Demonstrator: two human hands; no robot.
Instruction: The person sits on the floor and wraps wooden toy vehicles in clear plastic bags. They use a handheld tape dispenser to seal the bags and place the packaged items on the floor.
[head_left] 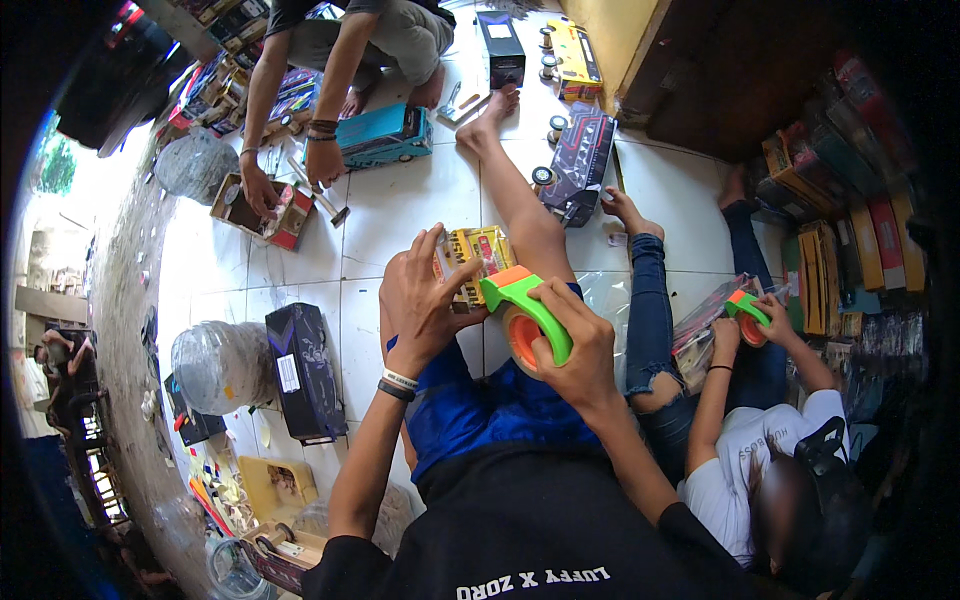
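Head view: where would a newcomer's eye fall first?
Most likely on the bright green-and-orange tape dispenser in the right hand, mid-picture, beside the yellow wrapped item that the left hand touches. Next, perhaps, the turquoise model vehicle on the white tiled floor, upper left of centre. A second tape dispenser, in a co-worker's hand, stands out at right.

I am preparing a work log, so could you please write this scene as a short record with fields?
Left hand: at the plastic-wrapped yellow package, fingers spread
Right hand: grips a green-and-orange tape dispenser, its orange end at the package
On tiled floor: teal toy bus, dark wheeled toy, black box with white label
Co-worker at right: holds another tape dispenser
Co-worker at top left: one hand in an open box
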